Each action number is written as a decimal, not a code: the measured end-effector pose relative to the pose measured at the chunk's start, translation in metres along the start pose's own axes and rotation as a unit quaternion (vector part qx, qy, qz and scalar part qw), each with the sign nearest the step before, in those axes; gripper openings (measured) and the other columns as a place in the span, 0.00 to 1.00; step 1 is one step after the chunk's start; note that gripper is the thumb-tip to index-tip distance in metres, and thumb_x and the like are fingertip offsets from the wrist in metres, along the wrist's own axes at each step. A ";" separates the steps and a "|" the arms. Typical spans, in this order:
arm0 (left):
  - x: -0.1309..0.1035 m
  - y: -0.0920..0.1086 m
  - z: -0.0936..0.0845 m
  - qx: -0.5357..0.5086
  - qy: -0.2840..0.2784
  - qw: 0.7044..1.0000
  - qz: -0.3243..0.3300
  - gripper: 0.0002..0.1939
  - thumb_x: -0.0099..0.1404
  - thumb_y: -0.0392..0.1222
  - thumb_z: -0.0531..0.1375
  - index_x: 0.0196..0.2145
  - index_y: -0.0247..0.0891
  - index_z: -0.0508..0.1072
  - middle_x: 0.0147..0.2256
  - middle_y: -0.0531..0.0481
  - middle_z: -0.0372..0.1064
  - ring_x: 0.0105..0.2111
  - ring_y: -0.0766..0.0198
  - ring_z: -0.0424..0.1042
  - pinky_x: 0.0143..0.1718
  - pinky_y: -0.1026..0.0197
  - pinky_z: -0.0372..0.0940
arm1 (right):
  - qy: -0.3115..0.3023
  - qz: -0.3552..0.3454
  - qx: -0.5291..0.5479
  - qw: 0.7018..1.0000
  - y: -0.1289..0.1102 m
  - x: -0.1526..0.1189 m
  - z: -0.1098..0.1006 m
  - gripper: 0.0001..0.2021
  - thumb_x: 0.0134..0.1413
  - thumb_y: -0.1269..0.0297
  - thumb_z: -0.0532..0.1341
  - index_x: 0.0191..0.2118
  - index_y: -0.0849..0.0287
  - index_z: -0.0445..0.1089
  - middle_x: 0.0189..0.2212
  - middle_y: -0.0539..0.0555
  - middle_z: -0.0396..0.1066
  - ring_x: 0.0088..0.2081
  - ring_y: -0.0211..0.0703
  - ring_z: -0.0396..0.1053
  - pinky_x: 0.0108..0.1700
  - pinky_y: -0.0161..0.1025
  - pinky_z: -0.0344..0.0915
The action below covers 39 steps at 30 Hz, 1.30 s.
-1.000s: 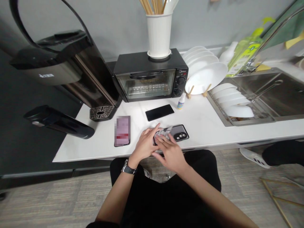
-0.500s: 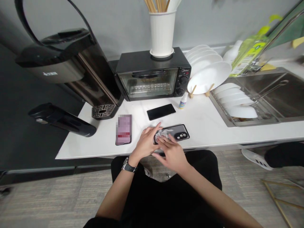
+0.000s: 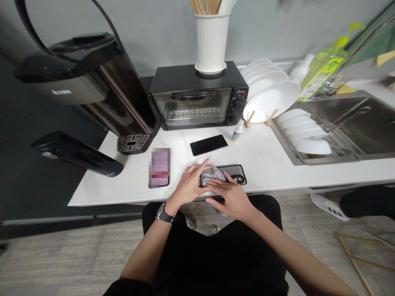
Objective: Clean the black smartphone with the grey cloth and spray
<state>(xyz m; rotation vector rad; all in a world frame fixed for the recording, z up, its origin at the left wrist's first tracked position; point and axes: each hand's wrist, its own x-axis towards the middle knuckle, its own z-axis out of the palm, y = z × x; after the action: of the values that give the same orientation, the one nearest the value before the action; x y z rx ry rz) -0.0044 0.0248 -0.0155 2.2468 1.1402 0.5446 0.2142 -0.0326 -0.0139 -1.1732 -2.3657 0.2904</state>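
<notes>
Pressing a crumpled pale-grey cloth point(image 3: 216, 174) onto the clear, black-rimmed phone case point(image 3: 232, 170) with the right hand point(image 3: 233, 200), fingers extended, on the white worktop point(image 3: 262, 156) in front of the black toaster oven point(image 3: 182, 77). Bracing the case's left end with the left hand point(image 3: 189, 186), thumb and fingers wide apart.

the phone case point(image 3: 232, 169) lies by the front edge of the table point(image 3: 265, 164), the cloth point(image 3: 216, 173) on it, the first phone point(image 3: 209, 145) behind, the small bottle point(image 3: 237, 133) right of that. left lies the second phone point(image 3: 159, 168). the oven point(image 3: 175, 78) stands behind, between the dispenser point(image 3: 92, 86) and the plates point(image 3: 271, 100).
</notes>
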 end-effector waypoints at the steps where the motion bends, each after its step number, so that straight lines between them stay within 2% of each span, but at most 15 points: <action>1: 0.000 -0.001 -0.001 -0.001 0.000 1.000 -0.004 0.54 0.63 0.48 0.71 0.75 0.50 0.44 0.63 0.47 0.70 0.59 0.49 0.65 0.63 0.47 0.58 | -0.010 -0.019 0.016 1.000 -0.005 0.008 0.007 0.19 0.70 0.51 0.60 0.57 0.55 0.75 0.56 0.57 0.77 0.59 0.51 0.74 0.73 0.59 0.50; 3: -0.001 -0.001 -0.002 -0.002 0.001 1.000 -0.012 0.52 0.63 0.46 0.71 0.75 0.48 0.45 0.62 0.45 0.70 0.59 0.49 0.66 0.61 0.48 0.60 | -0.020 -0.039 0.017 0.999 -0.004 0.021 0.013 0.20 0.70 0.50 0.59 0.58 0.55 0.74 0.57 0.56 0.77 0.61 0.50 0.72 0.74 0.61 0.45; 6: -0.003 -0.001 -0.002 0.000 0.006 1.000 -0.004 0.54 0.62 0.47 0.72 0.75 0.50 0.44 0.63 0.47 0.69 0.59 0.49 0.65 0.62 0.47 0.59 | -0.030 -0.037 -0.024 0.999 0.017 0.020 0.004 0.23 0.71 0.50 0.58 0.64 0.55 0.69 0.61 0.58 0.73 0.64 0.51 0.69 0.74 0.63 0.44; 9: -0.002 -0.001 0.001 0.002 0.015 1.000 0.003 0.57 0.60 0.49 0.73 0.75 0.54 0.42 0.65 0.51 0.68 0.60 0.49 0.64 0.64 0.47 0.57 | -0.026 0.008 -0.075 0.997 0.042 -0.003 -0.020 0.25 0.72 0.50 0.57 0.67 0.55 0.66 0.63 0.59 0.70 0.62 0.53 0.71 0.73 0.64 0.46; 12: -0.001 -0.001 0.003 0.004 0.008 1.000 -0.002 0.59 0.59 0.49 0.74 0.75 0.54 0.42 0.65 0.51 0.67 0.60 0.48 0.64 0.64 0.46 0.55 | -0.010 0.053 -0.107 0.993 0.053 -0.028 -0.039 0.24 0.72 0.52 0.57 0.67 0.56 0.66 0.62 0.59 0.71 0.61 0.54 0.72 0.73 0.65 0.46; 14: 0.000 -0.001 0.004 0.002 0.000 1.000 -0.002 0.59 0.59 0.49 0.74 0.75 0.54 0.42 0.65 0.51 0.67 0.60 0.48 0.64 0.65 0.45 0.55 | -0.008 0.049 -0.103 0.994 0.049 -0.035 -0.041 0.25 0.72 0.51 0.58 0.66 0.57 0.67 0.63 0.60 0.71 0.62 0.56 0.71 0.73 0.65 0.46; 16: 0.001 -0.001 0.004 0.000 -0.004 1.000 0.004 0.59 0.59 0.50 0.74 0.75 0.53 0.42 0.65 0.50 0.67 0.60 0.47 0.64 0.65 0.45 0.55 | -0.020 0.022 -0.070 0.997 0.036 -0.030 -0.033 0.25 0.70 0.50 0.59 0.66 0.56 0.67 0.63 0.59 0.71 0.63 0.55 0.70 0.73 0.63 0.47; 20: 0.000 -0.002 0.003 -0.005 0.000 1.000 0.010 0.54 0.63 0.50 0.71 0.75 0.52 0.43 0.64 0.49 0.69 0.60 0.48 0.65 0.63 0.46 0.58 | -0.053 -0.047 0.019 0.997 0.010 0.006 -0.004 0.25 0.68 0.47 0.61 0.63 0.54 0.71 0.59 0.58 0.75 0.62 0.54 0.71 0.73 0.63 0.47; 22: -0.001 -0.003 0.002 -0.005 0.003 1.000 0.004 0.52 0.63 0.50 0.71 0.75 0.51 0.45 0.63 0.48 0.69 0.59 0.49 0.65 0.62 0.47 0.60 | -0.063 -0.069 0.028 0.995 0.007 0.024 0.003 0.24 0.69 0.46 0.60 0.62 0.53 0.72 0.58 0.57 0.76 0.62 0.53 0.71 0.74 0.64 0.44; 24: -0.002 -0.004 0.000 0.001 0.006 1.000 -0.003 0.53 0.63 0.49 0.71 0.75 0.49 0.46 0.62 0.46 0.70 0.58 0.49 0.65 0.61 0.47 0.61 | -0.073 -0.084 0.014 0.994 0.014 0.032 0.001 0.24 0.70 0.47 0.58 0.64 0.53 0.70 0.60 0.58 0.74 0.64 0.53 0.69 0.74 0.64 0.43; 26: -0.003 -0.002 0.000 0.008 0.010 1.000 -0.006 0.54 0.61 0.50 0.72 0.75 0.50 0.46 0.63 0.47 0.69 0.58 0.48 0.65 0.62 0.46 0.60 | -0.081 -0.087 -0.014 0.993 0.028 0.027 -0.009 0.27 0.70 0.48 0.59 0.68 0.55 0.64 0.63 0.60 0.70 0.65 0.53 0.67 0.73 0.64 0.46; 29: -0.002 0.000 0.001 0.012 0.017 1.000 -0.009 0.56 0.60 0.50 0.73 0.75 0.52 0.45 0.64 0.50 0.68 0.58 0.48 0.65 0.63 0.45 0.59 | -0.085 -0.052 -0.062 0.993 0.053 0.000 -0.034 0.31 0.70 0.50 0.59 0.72 0.55 0.58 0.65 0.61 0.68 0.65 0.55 0.67 0.72 0.64 0.51; 33: 0.000 0.003 0.003 0.015 0.011 1.000 -0.013 0.58 0.58 0.49 0.74 0.75 0.53 0.44 0.64 0.51 0.68 0.59 0.48 0.65 0.63 0.45 0.57 | -0.077 -0.002 -0.081 0.994 0.067 -0.036 -0.057 0.30 0.70 0.52 0.59 0.72 0.52 0.57 0.66 0.59 0.66 0.65 0.55 0.67 0.72 0.64 0.50; 36: 0.002 0.003 0.003 0.013 0.007 1.000 -0.008 0.58 0.58 0.49 0.75 0.75 0.53 0.43 0.64 0.51 0.68 0.59 0.48 0.65 0.63 0.46 0.57 | -0.090 -0.031 -0.022 0.995 0.053 -0.038 -0.050 0.29 0.70 0.54 0.61 0.72 0.50 0.59 0.66 0.56 0.67 0.67 0.54 0.64 0.73 0.63 0.48; 39: 0.002 0.003 0.002 0.012 0.005 1.000 -0.001 0.57 0.60 0.52 0.73 0.75 0.52 0.44 0.64 0.49 0.69 0.59 0.47 0.66 0.62 0.45 0.58 | -0.109 -0.063 0.044 0.991 0.032 -0.016 -0.027 0.28 0.70 0.52 0.60 0.70 0.53 0.62 0.65 0.57 0.68 0.67 0.51 0.65 0.75 0.60 0.44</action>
<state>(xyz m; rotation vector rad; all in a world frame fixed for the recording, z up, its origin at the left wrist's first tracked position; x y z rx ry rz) -0.0002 0.0248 -0.0143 2.2656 1.1608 0.5435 0.2579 -0.0266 -0.0085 -0.9909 -2.5723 0.4957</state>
